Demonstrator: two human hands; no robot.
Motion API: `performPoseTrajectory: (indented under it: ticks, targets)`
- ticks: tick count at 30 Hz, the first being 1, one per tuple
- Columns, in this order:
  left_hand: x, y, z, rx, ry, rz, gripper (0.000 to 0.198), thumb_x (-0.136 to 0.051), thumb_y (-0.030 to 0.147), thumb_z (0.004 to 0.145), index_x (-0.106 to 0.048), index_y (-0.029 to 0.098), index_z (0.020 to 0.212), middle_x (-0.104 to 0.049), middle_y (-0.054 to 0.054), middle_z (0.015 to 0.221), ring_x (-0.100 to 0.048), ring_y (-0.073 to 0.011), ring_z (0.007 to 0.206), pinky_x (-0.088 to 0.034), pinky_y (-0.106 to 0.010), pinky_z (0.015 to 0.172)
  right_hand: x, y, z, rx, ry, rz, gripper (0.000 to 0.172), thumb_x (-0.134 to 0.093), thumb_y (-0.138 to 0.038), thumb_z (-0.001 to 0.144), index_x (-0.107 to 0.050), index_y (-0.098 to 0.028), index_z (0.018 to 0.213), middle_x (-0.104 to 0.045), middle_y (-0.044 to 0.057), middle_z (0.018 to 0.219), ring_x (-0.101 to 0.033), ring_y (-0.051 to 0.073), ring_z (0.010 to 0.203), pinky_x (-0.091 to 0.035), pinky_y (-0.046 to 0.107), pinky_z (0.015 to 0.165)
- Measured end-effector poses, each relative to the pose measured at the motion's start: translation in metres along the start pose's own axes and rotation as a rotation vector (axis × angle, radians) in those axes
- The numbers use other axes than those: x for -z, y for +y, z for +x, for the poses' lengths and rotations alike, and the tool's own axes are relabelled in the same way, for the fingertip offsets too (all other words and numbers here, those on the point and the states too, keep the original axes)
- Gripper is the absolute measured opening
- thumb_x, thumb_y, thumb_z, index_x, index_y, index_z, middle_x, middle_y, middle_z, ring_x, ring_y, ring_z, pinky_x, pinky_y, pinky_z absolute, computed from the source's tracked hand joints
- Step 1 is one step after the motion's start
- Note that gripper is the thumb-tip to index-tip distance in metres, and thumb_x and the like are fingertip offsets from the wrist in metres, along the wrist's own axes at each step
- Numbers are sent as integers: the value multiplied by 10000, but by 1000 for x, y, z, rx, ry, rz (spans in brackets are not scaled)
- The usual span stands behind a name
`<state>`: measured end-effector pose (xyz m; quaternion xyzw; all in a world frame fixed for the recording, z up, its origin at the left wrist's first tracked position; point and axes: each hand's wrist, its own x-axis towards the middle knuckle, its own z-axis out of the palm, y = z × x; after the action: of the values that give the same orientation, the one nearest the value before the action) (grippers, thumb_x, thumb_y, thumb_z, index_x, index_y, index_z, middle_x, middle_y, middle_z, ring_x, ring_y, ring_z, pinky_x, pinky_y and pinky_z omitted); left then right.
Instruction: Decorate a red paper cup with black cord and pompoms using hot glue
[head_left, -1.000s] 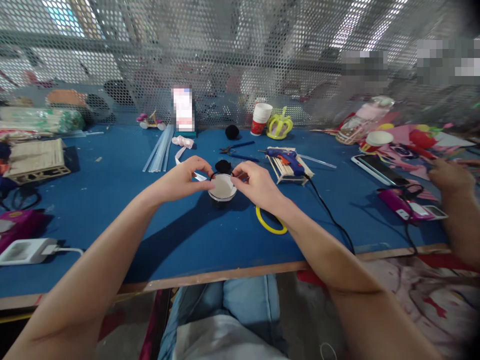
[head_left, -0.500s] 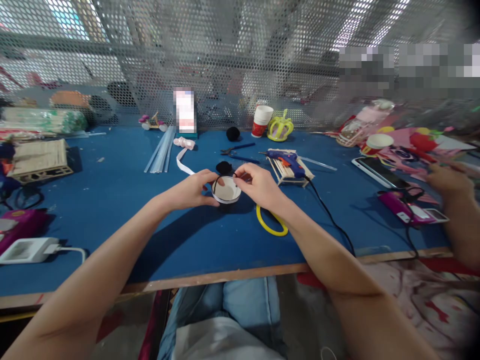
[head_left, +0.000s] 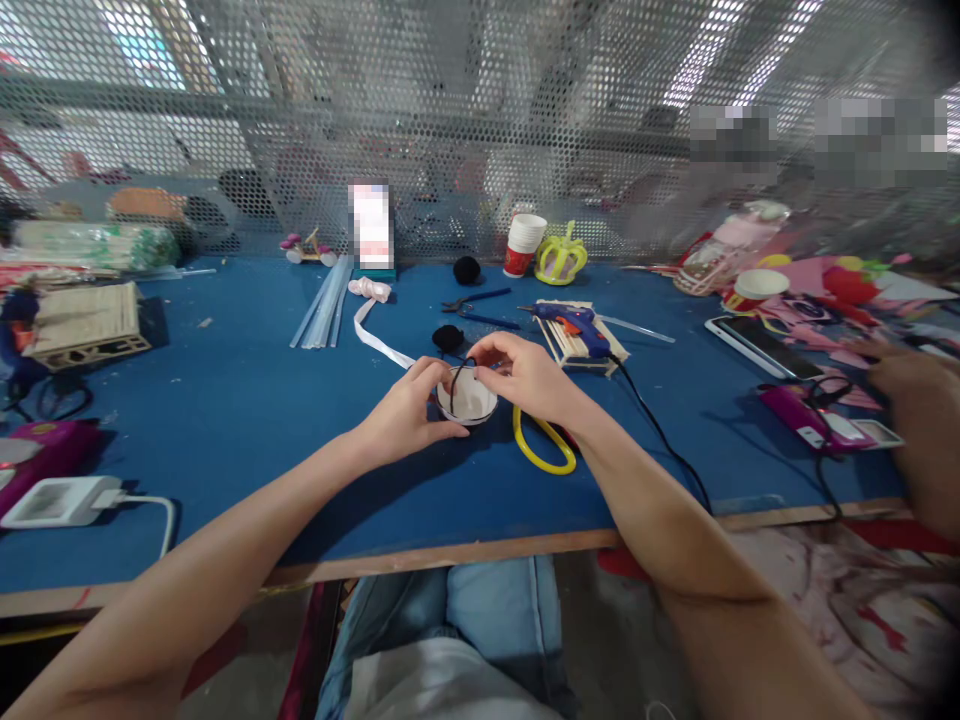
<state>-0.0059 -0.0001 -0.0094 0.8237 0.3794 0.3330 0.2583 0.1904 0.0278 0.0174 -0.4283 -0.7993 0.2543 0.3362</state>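
A small round white cup (head_left: 474, 400) with a dark line along its rim stands between my hands, its mouth tilted towards me. My left hand (head_left: 405, 415) is closed around its left side, thumb low on the outside and fingers at the rim. A black yarn strand (head_left: 454, 388) loops over the cup's mouth. At the far right rim, my right hand (head_left: 525, 378) pinches the strand, though its fingertips are partly hidden. Just behind the cup lies a small black yarn ball (head_left: 448, 337). A yellow looped handle (head_left: 544, 462) shows under my right wrist.
A glue gun (head_left: 574, 325) rests on a stick rack, its cord running to the front edge. Pliers (head_left: 480, 305), glue sticks (head_left: 324, 310), white ribbon (head_left: 379, 345), stacked paper cups (head_left: 525, 245) and a yellow basket (head_left: 561, 260) lie beyond. Another person's hand (head_left: 911, 385) is at right.
Both hands and the cup have shifted slightly right and towards me. The yarn loop now stands higher across the cup's mouth.
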Motion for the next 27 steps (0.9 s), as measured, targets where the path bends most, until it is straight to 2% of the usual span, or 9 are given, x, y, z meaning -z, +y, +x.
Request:
performPoseTrajectory:
  ticks: [3, 5, 7, 8, 11, 15, 18, 24, 27]
  targets:
    - [-3, -1, -1, -17, 23, 15, 383, -725, 339, 668, -437, 192, 874, -506, -76, 1040, -522, -200, 928, -505, -397, 790, 5, -3, -2, -57, -23, 10, 203, -606, -228, 745, -588, -164, 937, -643, 65, 919, -615, 160, 812, -497, 310, 721]
    - [-5, -2, -2, -29, 45, 23, 403, -722, 317, 668, -434, 197, 923, -505, -74, 1040, -522, -202, 931, -500, -396, 789, 9, -10, -6, -35, 67, -18, 166, -609, -251, 757, -593, -167, 900, -633, 63, 903, -606, 156, 789, -492, 302, 696]
    - [-8, -3, -3, -34, 80, 35, 428, -710, 291, 672, -423, 202, 976, -498, -76, 1041, -521, -206, 945, -498, -384, 784, 12, -19, -11, 52, 164, -77, 90, -582, -259, 793, -597, -175, 820, -615, 49, 846, -582, 147, 755, -474, 291, 675]
    - [-9, -3, -3, -39, 101, 47, 440, -701, 282, 677, -415, 205, 1002, -494, -78, 1042, -520, -209, 956, -497, -378, 783, 13, -24, -14, 108, 164, -106, 87, -567, -256, 810, -596, -178, 783, -607, 40, 812, -568, 142, 737, -463, 289, 676]
    - [-11, -1, -4, -96, 186, 109, 468, -669, 268, 700, -388, 204, 1068, -488, -93, 1054, -517, -218, 984, -493, -378, 798, 10, -36, -22, 225, 46, -156, 110, -565, -256, 833, -603, -182, 760, -609, 31, 785, -552, 142, 740, -444, 293, 702]
    - [-11, 2, -5, -208, 303, 213, 486, -636, 237, 726, -365, 191, 1127, -456, -131, 1125, -478, -243, 1082, -482, -400, 850, 0, -40, -26, 275, 42, -203, 182, -596, -352, 834, -617, -173, 811, -632, 58, 843, -561, 173, 827, -439, 324, 773]
    - [-11, 4, -5, -247, 355, 278, 498, -621, 211, 729, -359, 183, 1152, -446, -141, 1131, -463, -246, 1097, -470, -419, 882, -4, -40, -27, 282, 27, -202, 186, -575, -361, 850, -615, -182, 826, -636, 57, 846, -561, 175, 827, -439, 321, 762]
    - [-11, 5, -6, -217, 381, 338, 653, -626, 311, 752, -268, 211, 1289, -476, -152, 1206, -476, -280, 1135, -457, -453, 897, 0, -41, -29, 298, 70, -82, 235, -513, -403, 884, -606, -202, 806, -630, 33, 797, -556, 149, 767, -445, 303, 741]
    - [-11, 2, -6, -170, 373, 337, 708, -635, 384, 749, -250, 206, 1316, -492, -163, 1229, -504, -295, 1116, -438, -474, 917, 2, -39, -29, 332, 67, -137, 238, -562, -440, 845, -618, -209, 849, -617, 37, 806, -544, 165, 791, -447, 324, 761]
